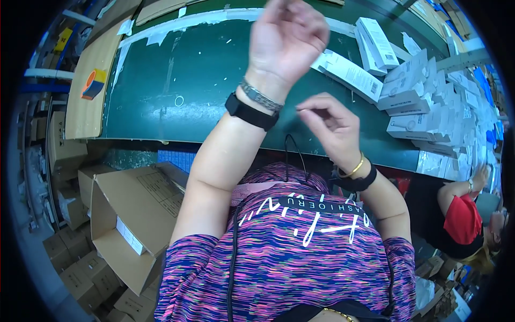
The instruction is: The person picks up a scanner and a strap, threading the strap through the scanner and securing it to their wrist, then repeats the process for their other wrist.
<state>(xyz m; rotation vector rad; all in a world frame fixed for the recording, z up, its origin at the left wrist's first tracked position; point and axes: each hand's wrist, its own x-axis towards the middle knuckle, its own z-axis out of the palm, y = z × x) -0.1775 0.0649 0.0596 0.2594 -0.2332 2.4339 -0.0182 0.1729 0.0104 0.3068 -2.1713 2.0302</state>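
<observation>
My left hand [289, 43] is raised over the far side of the green work table [177, 102], palm toward me. Its fingers curl in near the upper edge of the picture, and their tips are partly hidden. My right hand [339, 129] hovers over the table's near edge, thumb and forefinger drawn together in a pinch. What either hand holds, if anything, cannot be made out. Past the right hand, a long white box [351, 75] lies on the table. Beyond it, two more slim white boxes [375, 45] lean together.
Stacked white boxes [413, 96] fill the table's right end. An orange tape roll [92, 85] sits on a cardboard sheet [83, 115] at left. Below it stands an open cardboard carton [139, 204]. At far right, a co-worker in a red sleeve [462, 220] stands close.
</observation>
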